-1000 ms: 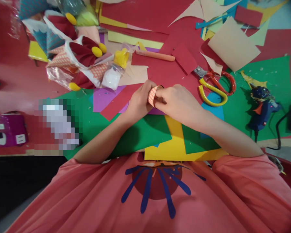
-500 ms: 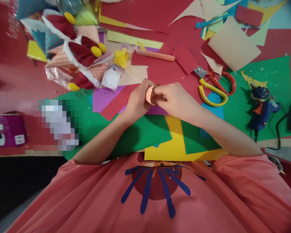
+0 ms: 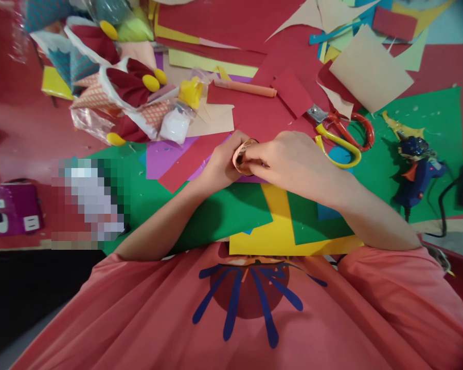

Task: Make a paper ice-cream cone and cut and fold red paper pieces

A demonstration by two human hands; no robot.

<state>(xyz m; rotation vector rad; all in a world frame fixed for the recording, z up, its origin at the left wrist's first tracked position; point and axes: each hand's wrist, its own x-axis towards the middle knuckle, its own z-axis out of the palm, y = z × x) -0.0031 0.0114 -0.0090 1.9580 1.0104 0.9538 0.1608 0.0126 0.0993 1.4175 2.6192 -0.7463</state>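
Note:
A small ring-shaped piece (image 3: 238,157) with an orange-and-white checked outside sits between my two hands, its round opening turned up toward me. My left hand (image 3: 223,162) is wrapped round its outer side. The fingertips of my right hand (image 3: 289,156) reach into the opening and press at the inner wall; exactly what they pinch there is hidden. Beneath both hands lie purple paper (image 3: 170,154) and a green sheet (image 3: 224,205). Scissors with one red and one yellow handle (image 3: 349,160) lie beside my right hand.
Checked cone-shaped pieces with dark red insides (image 3: 119,87) are heaped at left. A marker (image 3: 247,88) lies beyond my hands. At right a blue glue gun (image 3: 422,180) with a cord rests on green. A purple power strip (image 3: 21,205) is at far left. Paper scraps (image 3: 372,69) cover the back right.
The checked ring has tipped so that its opening shows more. My right hand has rolled over and shifted slightly, its fingers deeper in the ring. The left hand stays round it.

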